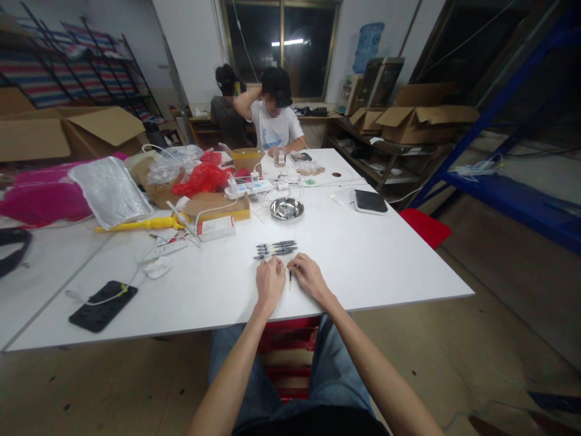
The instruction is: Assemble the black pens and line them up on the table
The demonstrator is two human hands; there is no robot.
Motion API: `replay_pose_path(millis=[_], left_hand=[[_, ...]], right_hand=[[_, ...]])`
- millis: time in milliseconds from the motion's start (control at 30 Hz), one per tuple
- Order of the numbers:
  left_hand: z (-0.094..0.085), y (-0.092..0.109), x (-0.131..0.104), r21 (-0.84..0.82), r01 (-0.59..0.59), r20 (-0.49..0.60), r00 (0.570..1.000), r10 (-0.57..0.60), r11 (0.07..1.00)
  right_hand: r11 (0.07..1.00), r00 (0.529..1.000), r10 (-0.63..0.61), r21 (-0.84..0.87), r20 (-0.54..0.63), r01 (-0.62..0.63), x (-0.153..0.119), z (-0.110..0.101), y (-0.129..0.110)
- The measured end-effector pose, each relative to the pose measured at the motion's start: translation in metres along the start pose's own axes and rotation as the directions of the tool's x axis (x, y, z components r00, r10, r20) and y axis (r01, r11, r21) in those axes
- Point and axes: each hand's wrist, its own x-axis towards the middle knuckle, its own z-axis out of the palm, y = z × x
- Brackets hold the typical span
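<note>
On the white table (363, 260) in front of me, several dark pens with pale middles (275, 249) lie side by side in a stack. Just nearer than the pens, my left hand (271, 280) is closed with its fingertips pinched together; what they hold, if anything, is hidden. Close beside it, my right hand (307, 272) pinches a thin pen refill (290, 277), dark with a yellowish part, which points toward me between the two hands. Beyond the pens sits a shiny round metal bowl (287, 209) with small items in it, too small to name.
Left of me lie a black phone (103, 306) with a white cable, a white box (216, 228), a yellow figure-like object (140, 224) and red plastic bags (203, 175). A black-and-white device (370, 201) lies at right. Across the table sits a person in a white shirt (276, 124).
</note>
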Motion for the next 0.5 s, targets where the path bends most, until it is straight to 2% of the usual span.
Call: replay_pose_path(millis=[333, 500], left_hand=[[0.0024, -0.0038, 0.0017, -0.062, 0.01, 0.02, 1.0, -0.009, 0.998], [0.004, -0.0053, 0.0035, -0.068, -0.02, 0.032, 0.999, 0.022, 0.997]], right_hand=[[0.988, 0.997, 0.071, 0.141, -0.041, -0.064, 0.0005, 0.0012, 0.001], [0.992, 0.998, 0.036, 0.124, -0.044, -0.03, 0.0017, -0.0005, 0.0004]])
